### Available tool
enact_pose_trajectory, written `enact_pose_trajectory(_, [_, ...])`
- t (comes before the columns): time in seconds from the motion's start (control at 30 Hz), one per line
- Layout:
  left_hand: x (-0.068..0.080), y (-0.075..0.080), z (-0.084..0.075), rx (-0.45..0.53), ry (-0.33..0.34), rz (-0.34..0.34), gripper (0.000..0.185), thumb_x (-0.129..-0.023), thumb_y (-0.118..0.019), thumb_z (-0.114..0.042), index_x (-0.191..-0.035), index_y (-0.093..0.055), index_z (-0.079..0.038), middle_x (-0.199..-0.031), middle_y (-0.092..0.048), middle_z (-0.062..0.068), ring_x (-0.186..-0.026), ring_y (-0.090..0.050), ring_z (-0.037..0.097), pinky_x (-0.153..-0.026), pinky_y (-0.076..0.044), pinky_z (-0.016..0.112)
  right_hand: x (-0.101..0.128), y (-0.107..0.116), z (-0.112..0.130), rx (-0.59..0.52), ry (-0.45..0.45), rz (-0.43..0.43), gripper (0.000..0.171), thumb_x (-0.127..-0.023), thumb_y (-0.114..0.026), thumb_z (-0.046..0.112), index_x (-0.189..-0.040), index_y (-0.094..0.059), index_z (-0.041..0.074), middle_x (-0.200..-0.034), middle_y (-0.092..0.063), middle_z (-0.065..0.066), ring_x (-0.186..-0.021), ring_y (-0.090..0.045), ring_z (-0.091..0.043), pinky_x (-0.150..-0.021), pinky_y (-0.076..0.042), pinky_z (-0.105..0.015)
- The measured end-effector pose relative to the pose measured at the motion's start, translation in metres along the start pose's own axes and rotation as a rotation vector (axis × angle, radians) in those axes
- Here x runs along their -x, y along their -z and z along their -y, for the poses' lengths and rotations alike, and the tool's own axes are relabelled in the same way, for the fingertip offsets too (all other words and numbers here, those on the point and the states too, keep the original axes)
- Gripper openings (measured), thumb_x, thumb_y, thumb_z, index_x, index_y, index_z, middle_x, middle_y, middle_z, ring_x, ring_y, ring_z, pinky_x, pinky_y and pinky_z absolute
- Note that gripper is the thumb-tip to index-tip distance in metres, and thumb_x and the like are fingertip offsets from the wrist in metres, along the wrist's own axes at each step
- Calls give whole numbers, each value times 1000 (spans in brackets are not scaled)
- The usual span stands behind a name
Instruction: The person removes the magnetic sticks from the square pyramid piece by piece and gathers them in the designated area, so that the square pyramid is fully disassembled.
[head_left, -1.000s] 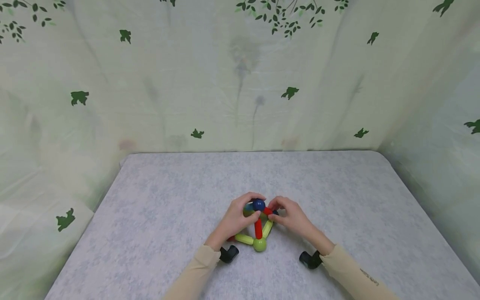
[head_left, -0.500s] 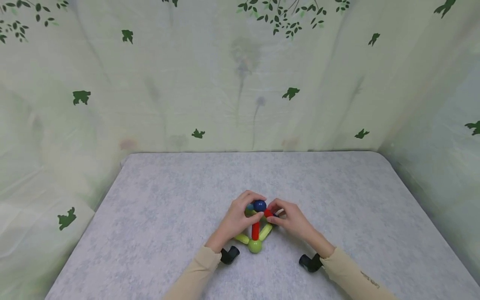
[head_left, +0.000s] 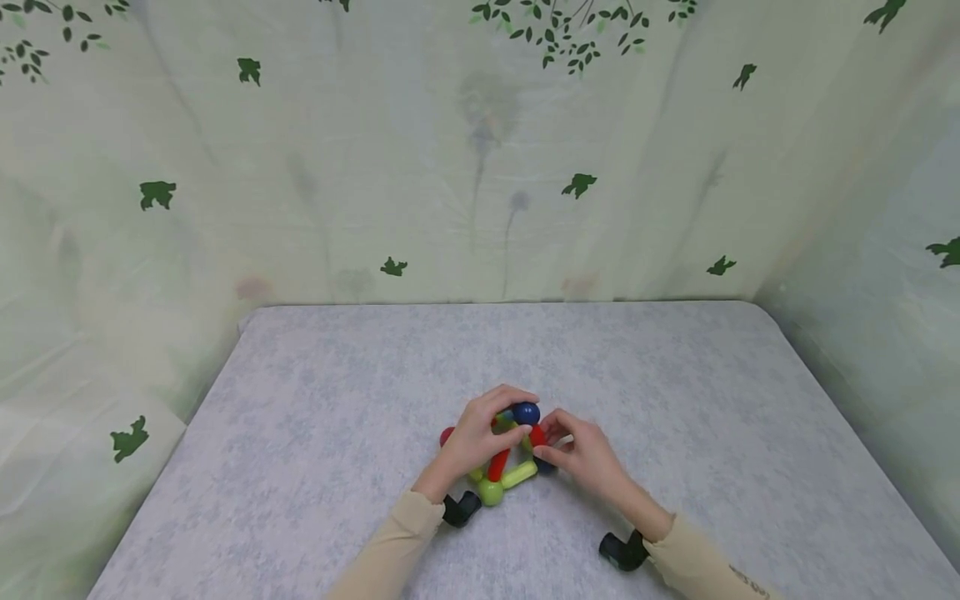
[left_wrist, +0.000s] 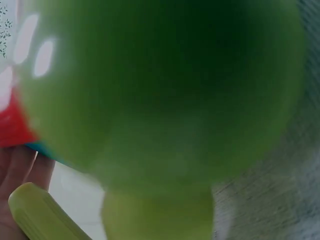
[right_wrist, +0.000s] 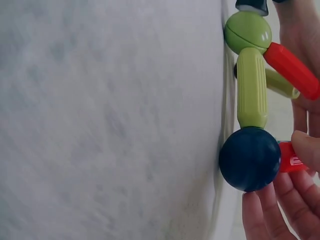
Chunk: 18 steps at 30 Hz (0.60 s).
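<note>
- Two hands meet over one small toy frame [head_left: 504, 454] of rods and balls, which sits on the grey table [head_left: 315, 417] — we see it at the near middle of the tabletop.
- Our left hand [head_left: 474, 439] curls over the frame's left side, fingers wrapped around its upper rods, with the top dark blue ball [head_left: 526, 412] just beside its fingertips.
- Our right hand [head_left: 581, 454] pinches a short red rod [right_wrist: 291, 156] between thumb and fingers; this rod touches the lower dark blue ball [right_wrist: 249, 158], which lies right at the grip.
- Away from the right-hand grip, a lime green rod [right_wrist: 251, 94] runs from that ball to a green ball [right_wrist: 248, 31], and a second red rod [right_wrist: 292, 70] slants off the green ball toward the left hand.
- Close to the left wrist the green ball [left_wrist: 160, 85] fills the view, blurred; a lime rod [left_wrist: 42, 212] lies against the fingers [left_wrist: 20, 170] below it.
- Behind the table hangs a pale leaf-print curtain [head_left: 480, 150] — well apart from both grips.
</note>
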<state>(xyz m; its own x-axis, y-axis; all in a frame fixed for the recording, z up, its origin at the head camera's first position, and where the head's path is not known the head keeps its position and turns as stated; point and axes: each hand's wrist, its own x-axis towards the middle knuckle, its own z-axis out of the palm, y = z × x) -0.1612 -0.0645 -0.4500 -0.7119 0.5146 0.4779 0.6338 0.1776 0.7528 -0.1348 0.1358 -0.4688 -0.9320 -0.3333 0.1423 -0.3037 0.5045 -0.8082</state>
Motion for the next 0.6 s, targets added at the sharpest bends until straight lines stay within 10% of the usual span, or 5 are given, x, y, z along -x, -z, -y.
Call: enact_pose_trajectory(0.6, [4, 25, -21, 171, 108, -23, 33, -89, -61, 7, -121, -56, 9, -120, -59, 22, -107, -58, 30, -94, -46, 44, -11, 9, 0, -160, -11, 108, 13, -94, -56, 3, -106, -60, 1, -101, -65, -10, -87, -63, -24, -74, -53, -30])
